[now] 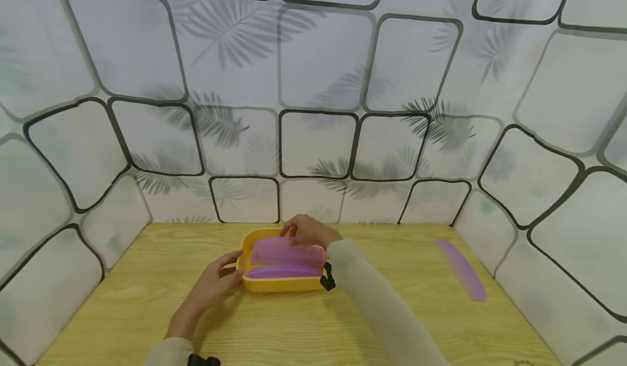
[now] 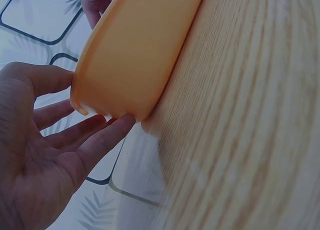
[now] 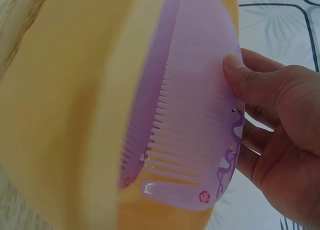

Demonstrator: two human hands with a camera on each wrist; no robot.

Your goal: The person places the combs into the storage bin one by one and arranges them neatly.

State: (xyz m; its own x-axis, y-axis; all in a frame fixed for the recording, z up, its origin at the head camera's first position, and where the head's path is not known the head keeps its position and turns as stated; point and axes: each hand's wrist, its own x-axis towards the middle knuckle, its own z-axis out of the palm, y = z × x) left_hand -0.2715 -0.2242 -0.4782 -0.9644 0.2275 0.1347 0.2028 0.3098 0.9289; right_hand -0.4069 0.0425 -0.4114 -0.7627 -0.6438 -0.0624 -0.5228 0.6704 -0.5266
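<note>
— How many combs do you count?

— Three purple ones. Two sit in the yellow tray (image 1: 274, 285), and a third comb (image 1: 462, 268) lies alone on the wooden table (image 1: 303, 328), far off to the right near the patterned wall (image 1: 543, 191). There is one tray.

— Where is the tray?

— In the middle of the table, towards the far edge, between the two hands.

— And the right hand (image 1: 308, 231)?

— It reaches over the far rim of the tray and pinches the upper comb (image 1: 286, 251). The right wrist view shows the thumb (image 3: 245, 77) pressed on the comb's flat back, with the fingers behind it. That comb rests on top of the lower comb (image 1: 281, 271), which lies nearer in the tray.

— The left hand (image 1: 215, 284)?

— Its fingers are straight and relaxed, touching the tray's left end. The left wrist view shows the fingertips (image 2: 122, 122) against the tray's outer wall, gripping nothing.

— Anything in the way?

— Only the right sleeve (image 1: 382, 311), which crosses the table in front of the tray's right end and hides it, along with a black strap (image 1: 327, 280) at the wrist.
</note>
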